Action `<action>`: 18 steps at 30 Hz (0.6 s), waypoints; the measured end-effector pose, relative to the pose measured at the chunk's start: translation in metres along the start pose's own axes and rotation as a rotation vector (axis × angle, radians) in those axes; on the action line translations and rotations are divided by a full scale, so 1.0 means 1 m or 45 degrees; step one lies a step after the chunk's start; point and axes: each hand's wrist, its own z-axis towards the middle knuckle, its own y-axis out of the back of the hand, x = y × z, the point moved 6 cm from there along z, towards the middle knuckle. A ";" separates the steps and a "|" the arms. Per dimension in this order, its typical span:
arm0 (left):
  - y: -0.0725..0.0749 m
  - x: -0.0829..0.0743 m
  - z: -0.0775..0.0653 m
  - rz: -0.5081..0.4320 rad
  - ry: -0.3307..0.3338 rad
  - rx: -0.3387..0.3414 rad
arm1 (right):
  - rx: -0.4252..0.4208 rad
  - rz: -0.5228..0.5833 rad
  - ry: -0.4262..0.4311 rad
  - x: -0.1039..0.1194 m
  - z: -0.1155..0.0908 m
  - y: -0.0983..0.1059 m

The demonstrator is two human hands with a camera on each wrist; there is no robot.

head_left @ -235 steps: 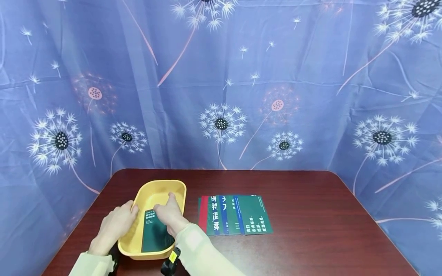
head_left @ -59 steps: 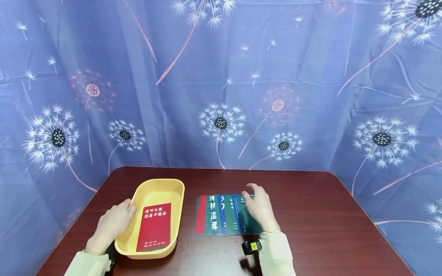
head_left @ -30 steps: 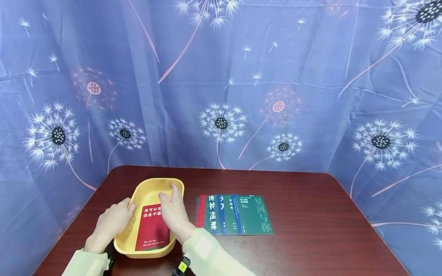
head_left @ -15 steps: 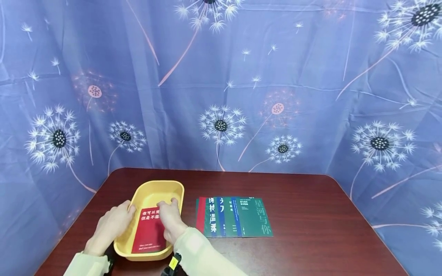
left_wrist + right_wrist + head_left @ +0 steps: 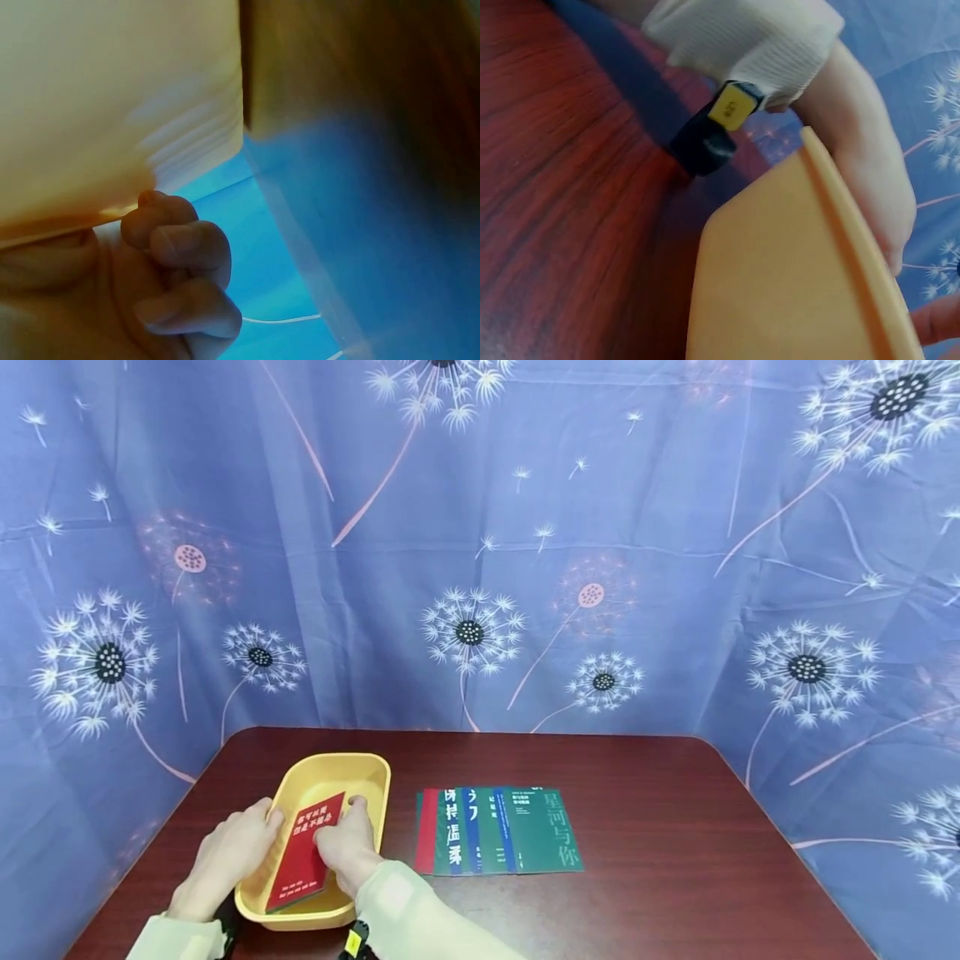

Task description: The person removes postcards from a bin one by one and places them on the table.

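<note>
A yellow plastic bin (image 5: 337,762) stands at the left of the table. My left hand (image 5: 231,853) grips its left rim; the left wrist view shows the fingers (image 5: 191,244) curled by the bin's wall (image 5: 120,90). Inside lies a red card (image 5: 306,847) with white lettering, tilted with its right side raised, a thin green edge below it. My right hand (image 5: 348,845) reaches into the bin and pinches the card's right edge, its fingertips partly hidden. In the right wrist view the bin's outer wall (image 5: 787,277) covers most of that hand.
Right of the bin, overlapping green, blue and red cards (image 5: 543,835) lie fanned in a row on the dark red wooden table (image 5: 660,860). A blue dandelion-print curtain (image 5: 420,552) hangs behind and at both sides.
Earlier a green card lay on top in the bin; a red one covers it later. The right hand went to the fanned cards and back. Just now the red card has tilted and shifted left.
</note>
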 end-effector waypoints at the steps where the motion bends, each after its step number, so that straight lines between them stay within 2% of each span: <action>1: 0.001 0.000 0.000 -0.002 -0.003 -0.004 | -0.001 -0.025 0.013 0.001 0.000 -0.001; 7: 0.000 0.001 0.001 0.008 0.003 0.009 | -0.015 -0.110 0.055 0.001 0.002 0.000; 12: 0.002 0.002 -0.001 0.015 0.000 -0.010 | 0.001 -0.141 0.066 0.002 0.001 -0.001; 18: 0.002 0.001 0.001 0.014 0.002 0.006 | 0.004 -0.185 0.090 0.007 -0.001 0.001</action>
